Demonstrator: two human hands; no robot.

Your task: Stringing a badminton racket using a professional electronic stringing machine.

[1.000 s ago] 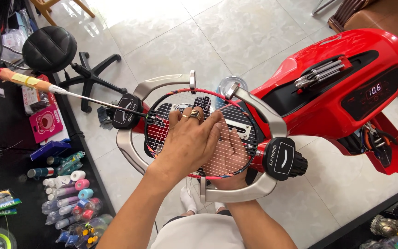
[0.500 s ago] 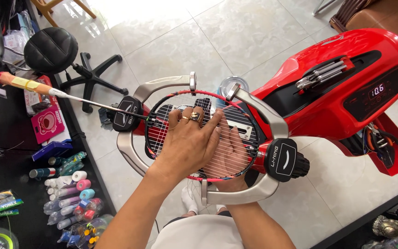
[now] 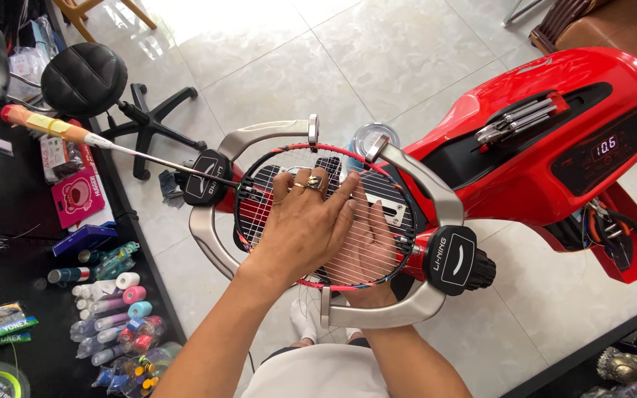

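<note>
Pale floor tiles are showing beneath a red stringing machine (image 3: pixel 554 140) clamping a racket (image 3: pixel 318 214), handle pointing left; left hand (image 3: pixel 307 225) is lying flat, unclenched, above its strings, right hand (image 3: pixel 366 250) spreading open underneath.

The left hand (image 3: pixel 305 230) wore two gold rings; both forearms were bare, with a white garment (image 3: pixel 318 374) at the torso.

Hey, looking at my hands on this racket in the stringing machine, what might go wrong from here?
The left hand lies flat on the strings and the right hand is beneath them, so fingers might snag or shift a string. The rings may scuff the strings. The racket handle juts over the cluttered black table and may get knocked.
</note>
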